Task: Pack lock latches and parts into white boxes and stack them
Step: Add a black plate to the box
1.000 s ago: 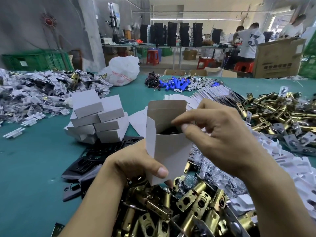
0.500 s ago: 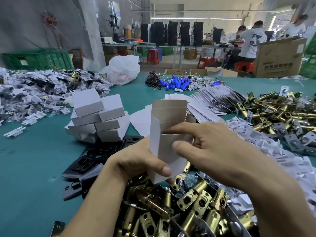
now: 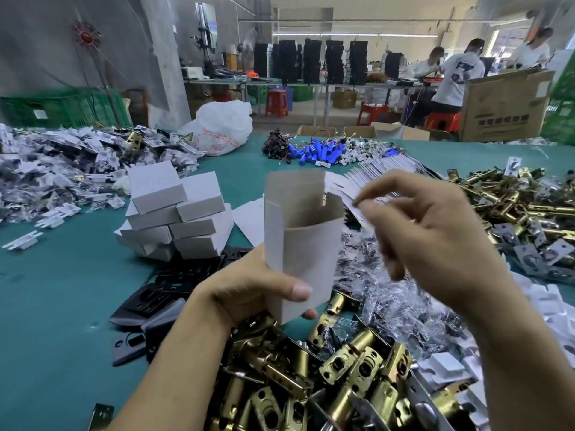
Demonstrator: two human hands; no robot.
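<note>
My left hand grips an upright white box by its lower half, thumb across the front. The box's top flap stands open and its inside is in shadow. My right hand hovers just right of the box, apart from it, fingers loosely curled and blurred, with nothing visible in them. Brass lock latches lie heaped under both hands. A stack of closed white boxes stands to the left on the green table.
Black plates lie left of the latches. Flat unfolded boxes fan out behind the held box. More brass latches pile up at right, bagged parts at far left. Blue cylinders and a white bag sit at the far edge.
My right hand has drawn its fingers out of the box mouth and moved up and to the right. My left hand has kept the box upright in nearly the same place.
</note>
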